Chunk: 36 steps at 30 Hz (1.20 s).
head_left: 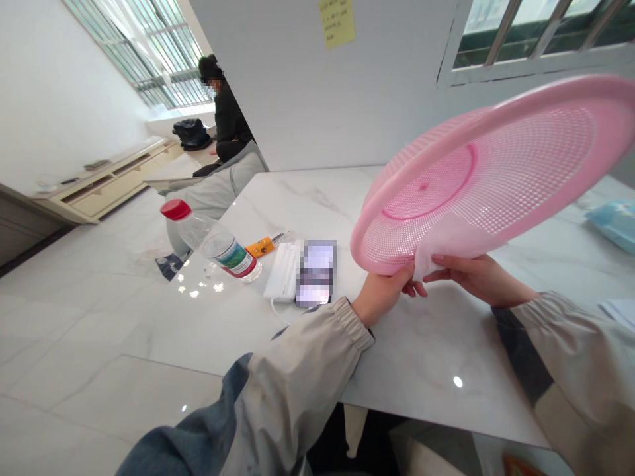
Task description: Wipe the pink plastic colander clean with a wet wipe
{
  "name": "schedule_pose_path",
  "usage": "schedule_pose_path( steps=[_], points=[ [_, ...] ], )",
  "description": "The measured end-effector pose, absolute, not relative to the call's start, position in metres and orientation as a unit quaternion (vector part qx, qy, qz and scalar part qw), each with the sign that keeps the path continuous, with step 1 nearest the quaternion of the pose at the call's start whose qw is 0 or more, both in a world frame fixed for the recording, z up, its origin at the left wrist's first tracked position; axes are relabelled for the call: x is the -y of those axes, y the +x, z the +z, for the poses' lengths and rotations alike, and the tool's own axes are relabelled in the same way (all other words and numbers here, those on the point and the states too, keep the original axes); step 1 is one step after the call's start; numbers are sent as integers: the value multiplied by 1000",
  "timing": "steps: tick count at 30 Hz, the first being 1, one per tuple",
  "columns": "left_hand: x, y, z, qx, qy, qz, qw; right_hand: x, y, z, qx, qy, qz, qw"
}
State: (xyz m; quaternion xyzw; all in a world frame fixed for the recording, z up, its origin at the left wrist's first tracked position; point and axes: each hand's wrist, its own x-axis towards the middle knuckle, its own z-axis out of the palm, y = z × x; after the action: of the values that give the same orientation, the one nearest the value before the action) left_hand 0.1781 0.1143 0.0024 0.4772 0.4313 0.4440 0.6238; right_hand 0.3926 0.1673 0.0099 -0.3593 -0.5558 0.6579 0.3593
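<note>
A large pink mesh plastic basket (526,145) is tilted up over the white marbled table, its open side facing me. My left hand (383,295) is closed on the lower left rim, thumb on the inside. My right hand (469,277) pinches a thin white tissue (449,239) between thumb and fingers. The tissue lies against the basket's inner wall near the lower rim, with its end hanging between my two hands. Part of the left fingers is hidden under the rim.
Left of the basket on the table (198,337) are a phone (316,272), a white flat box-like device (284,272), an orange packet (261,246) and a red-capped bottle (223,244). A blue soft pack (614,223) lies at right. A person (229,112) sits beyond the table.
</note>
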Motion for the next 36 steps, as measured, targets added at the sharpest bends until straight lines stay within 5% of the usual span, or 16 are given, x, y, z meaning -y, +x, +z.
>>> schedule_pose_path(
  steps=[36],
  points=[
    [-121,175,-8,-496,471,517,515,-173,392,6,481,-451,580,478]
  ],
)
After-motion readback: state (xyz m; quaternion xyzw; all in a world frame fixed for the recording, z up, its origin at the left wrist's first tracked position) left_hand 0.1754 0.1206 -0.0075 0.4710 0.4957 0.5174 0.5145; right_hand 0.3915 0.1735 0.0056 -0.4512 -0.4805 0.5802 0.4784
